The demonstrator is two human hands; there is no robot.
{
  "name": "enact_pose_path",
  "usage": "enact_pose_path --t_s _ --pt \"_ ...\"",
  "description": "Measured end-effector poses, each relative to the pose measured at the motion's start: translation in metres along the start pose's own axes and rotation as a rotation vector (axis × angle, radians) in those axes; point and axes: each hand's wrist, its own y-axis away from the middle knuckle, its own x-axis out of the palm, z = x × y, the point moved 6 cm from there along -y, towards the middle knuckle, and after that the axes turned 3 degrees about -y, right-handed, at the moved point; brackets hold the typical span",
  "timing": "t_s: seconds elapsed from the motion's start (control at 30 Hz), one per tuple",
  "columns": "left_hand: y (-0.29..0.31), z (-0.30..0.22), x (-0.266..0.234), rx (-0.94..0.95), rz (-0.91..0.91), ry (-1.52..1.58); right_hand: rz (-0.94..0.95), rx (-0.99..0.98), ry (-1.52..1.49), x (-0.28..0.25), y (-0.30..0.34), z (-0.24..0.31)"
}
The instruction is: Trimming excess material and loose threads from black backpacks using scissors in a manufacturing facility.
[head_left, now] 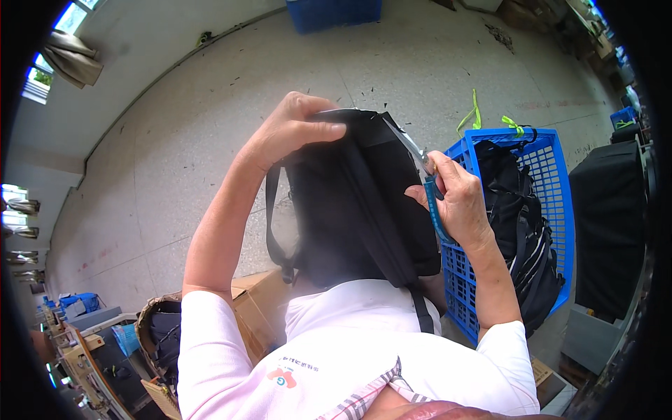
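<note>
A black fabric bag, like a backpack with straps, lies over my lap with its far edge raised. My left hand pinches that edge near its left corner, thumb on top of the cloth. In my right hand is a pair of scissors with blue handles. The blades lie along the bag's right edge, pointing away from me toward the far right corner. Whether they are parted or have cloth between them is too small to tell. A loose strap hangs at the bag's left side.
Close by on the right stands a blue plastic crate holding black bags, with yellow-green ties at its far end. Beyond it is a black-covered block. A cardboard box sits at my left; a blue bin is far ahead. Dark scraps dot the floor.
</note>
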Motion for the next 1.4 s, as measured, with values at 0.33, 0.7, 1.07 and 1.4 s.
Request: enact_pose_path --t_s 0.33,0.7,1.07,1.4 --pt "0.008 -0.005 -0.004 0.047 0.003 0.058 0.110 -0.032 0.093 -0.006 -0.018 0.008" --pt "0.021 -0.011 -0.005 0.083 -0.029 -0.015 0.288 -0.061 0.111 -0.013 -0.042 0.020" --pt "0.026 -0.009 -0.007 0.082 -0.028 -0.026 0.341 0.137 -0.409 -0.014 -0.045 0.000" --pt "0.033 -0.011 -0.034 0.302 -0.443 -0.024 0.014 0.383 -1.003 0.025 -0.046 -0.006"
